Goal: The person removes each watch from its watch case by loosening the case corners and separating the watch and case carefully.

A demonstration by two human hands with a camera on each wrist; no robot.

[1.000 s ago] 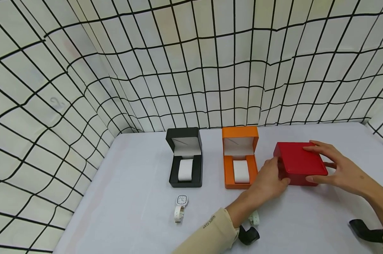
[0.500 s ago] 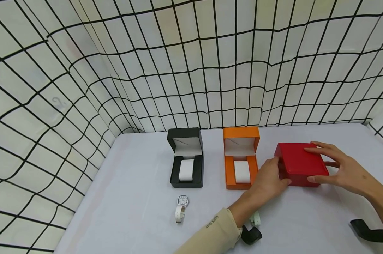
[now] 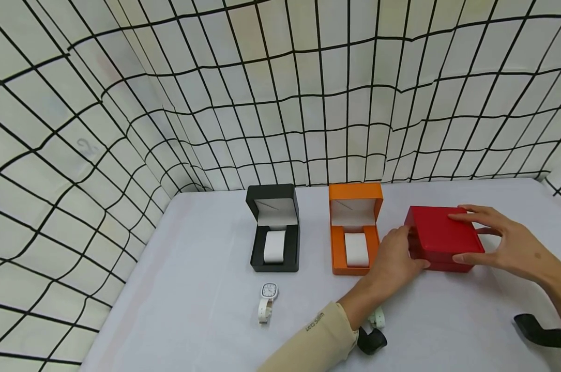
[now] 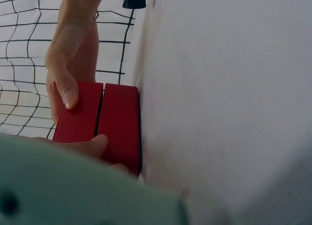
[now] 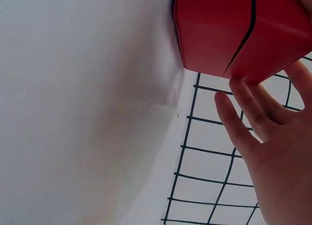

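Both hands are on a red box at the table's right side. Its lid is lowered, with a narrow dark gap between the lid and the base in the left wrist view. The gap tapers toward the hinge side in the right wrist view. My left hand grips the box's left side, its thumb at the front and its other fingers mostly hidden. My right hand holds the lid from the right, thumb on the front face and fingers spread over the top and the right side.
A black watch box and an orange watch box stand lidded open with white cushions. A white watch lies before the black one. Part of a pale strap shows beside my left forearm. Black grid netting borders the table.
The head view has shifted slightly. Both hands and the red box keep nearly the same place on the table.
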